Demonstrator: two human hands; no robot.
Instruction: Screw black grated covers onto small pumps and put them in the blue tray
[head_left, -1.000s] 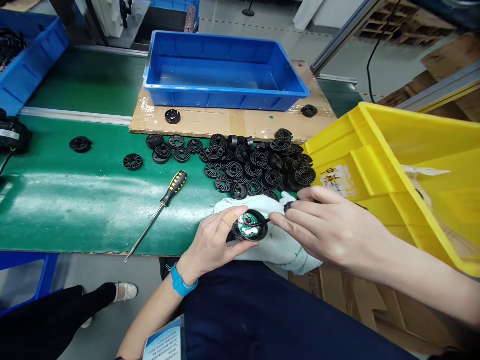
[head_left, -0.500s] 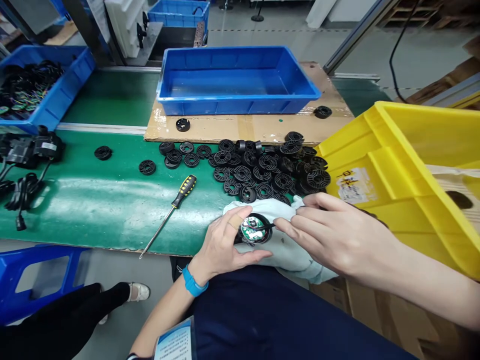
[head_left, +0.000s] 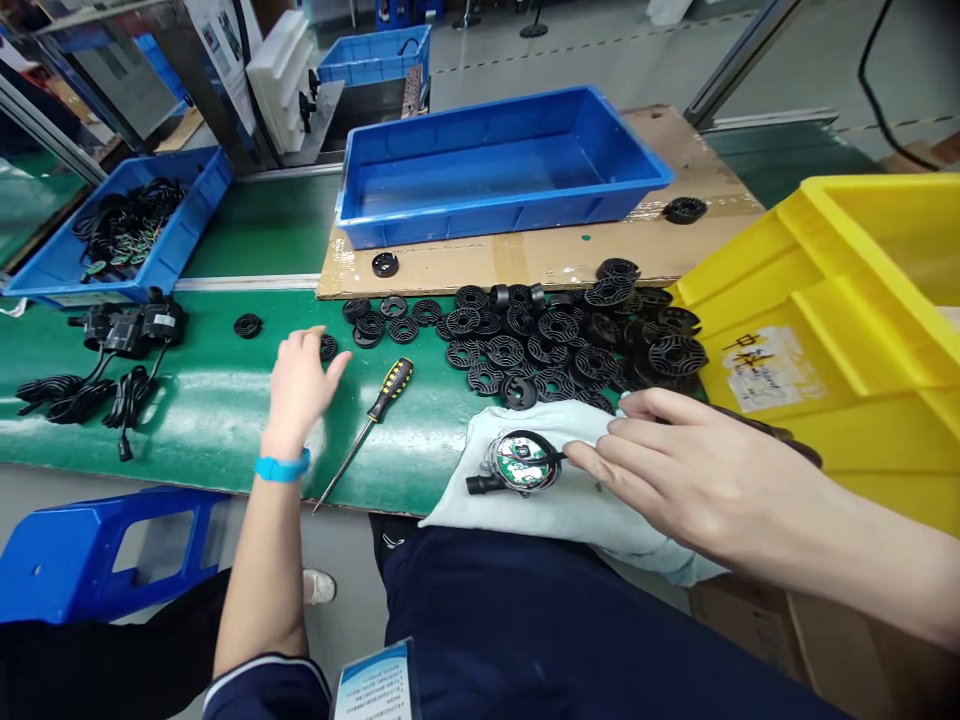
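I'm watching my left hand, spread and seemingly empty, hovering by a disc, having left the unit. That's now resting on the cloth, my right hand pinching only its cable. More discs are crowding the table; beyond, a bin is sitting before grey floor.

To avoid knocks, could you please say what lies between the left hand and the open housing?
Between the left hand and open housing, the head view shows the screwdriver, bare table, then some cloth.
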